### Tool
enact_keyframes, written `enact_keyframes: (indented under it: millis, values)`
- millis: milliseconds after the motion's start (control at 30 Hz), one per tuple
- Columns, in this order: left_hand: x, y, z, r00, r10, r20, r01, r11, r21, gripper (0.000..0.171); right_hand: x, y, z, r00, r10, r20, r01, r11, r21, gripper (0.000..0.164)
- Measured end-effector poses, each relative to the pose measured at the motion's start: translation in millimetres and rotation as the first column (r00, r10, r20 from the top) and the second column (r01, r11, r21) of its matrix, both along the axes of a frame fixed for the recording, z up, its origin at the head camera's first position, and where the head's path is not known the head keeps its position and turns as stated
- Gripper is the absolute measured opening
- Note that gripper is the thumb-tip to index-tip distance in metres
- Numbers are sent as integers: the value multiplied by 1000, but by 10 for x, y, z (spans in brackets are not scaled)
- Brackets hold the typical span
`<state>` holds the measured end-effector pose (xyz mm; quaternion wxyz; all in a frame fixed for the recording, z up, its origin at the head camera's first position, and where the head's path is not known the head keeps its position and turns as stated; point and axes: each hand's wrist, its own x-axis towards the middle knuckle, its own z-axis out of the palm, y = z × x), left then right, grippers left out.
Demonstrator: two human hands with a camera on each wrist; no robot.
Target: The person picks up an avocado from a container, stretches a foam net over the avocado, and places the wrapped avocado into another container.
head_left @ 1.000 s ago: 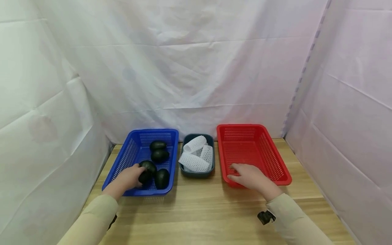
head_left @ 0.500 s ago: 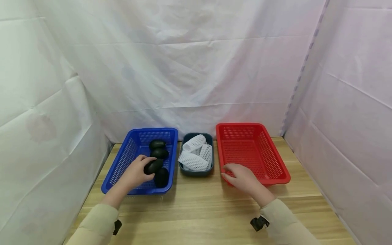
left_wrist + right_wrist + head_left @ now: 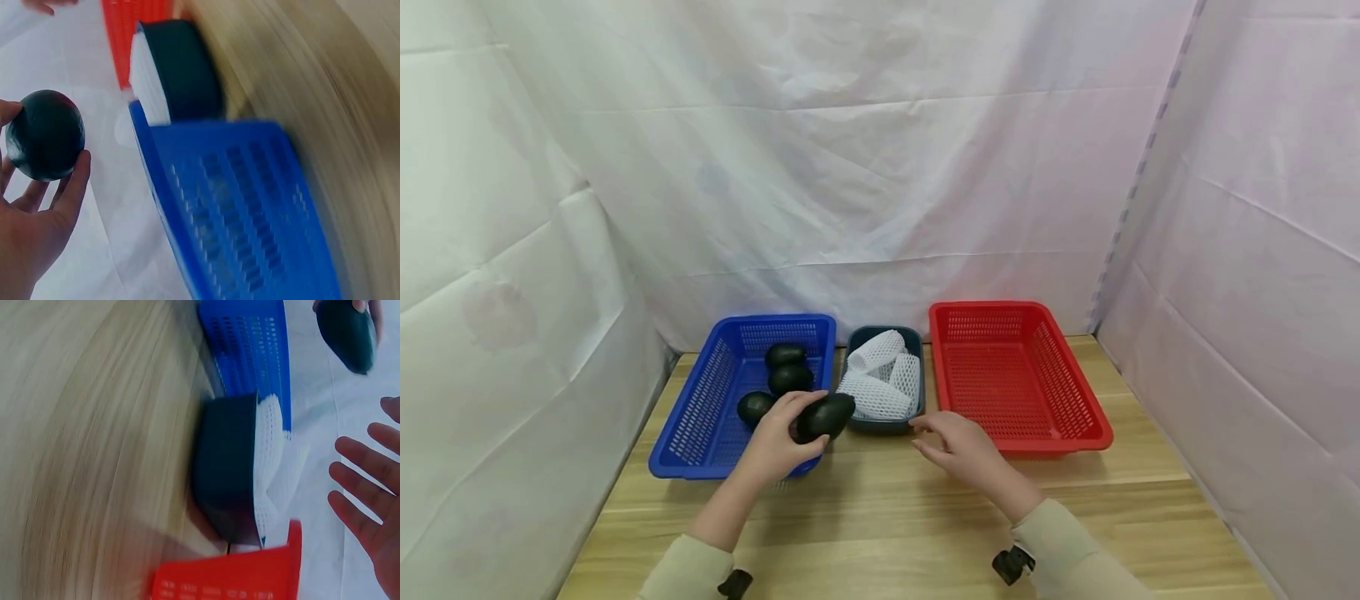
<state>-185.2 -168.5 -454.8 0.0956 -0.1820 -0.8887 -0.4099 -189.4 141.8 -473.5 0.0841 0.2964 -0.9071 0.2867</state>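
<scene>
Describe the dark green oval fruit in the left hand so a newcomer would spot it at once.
On the pale wooden table, find the perforated blue plastic basket at left in the head view. By its right side, the person's left hand grips the smooth, dark green oval fruit. Unlike the three dark oval fruits visible inside the basket, this one is held up.

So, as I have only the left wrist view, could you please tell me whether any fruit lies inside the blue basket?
Observer: Yes, the head view shows three dark green fruits inside the blue basket; the left hand and held fruit may hide more.
Operator: Thank you; what does the dark green container hold?
Observer: White mesh sleeves, piled loosely, at least three showing.
Operator: And is the right hand holding anything, please?
Observer: No, the right wrist view shows it holding nothing.
</scene>
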Motion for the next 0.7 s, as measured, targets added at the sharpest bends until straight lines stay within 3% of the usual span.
enact_keyframes:
  millis: [100, 267, 433, 567, 700]
  values:
    - [29, 124, -52, 998, 28, 50, -34, 993, 113, 60, -9, -74, -13, 1000, 9, 8, -9, 999, -36, 25]
    - [92, 322, -171, 984, 47, 169, -91, 960, 266, 54, -34, -176, -53, 997, -7, 78, 18, 989, -148, 30]
    - [141, 487, -304, 972, -35, 230, -64, 910, 410, 50, -39, -221, -116, 986, -27, 165, 67, 968, -243, 46]
    - [189, 587, -410, 950, -116, 290, -53, 854, 517, 50, -19, -221, -192, 992, -13, 127, 48, 960, -276, 52]
    - [218, 674, -529, 931, -109, 347, -104, 836, 540, 51, -2, -201, -284, 996, -34, 83, 56, 956, -287, 43]
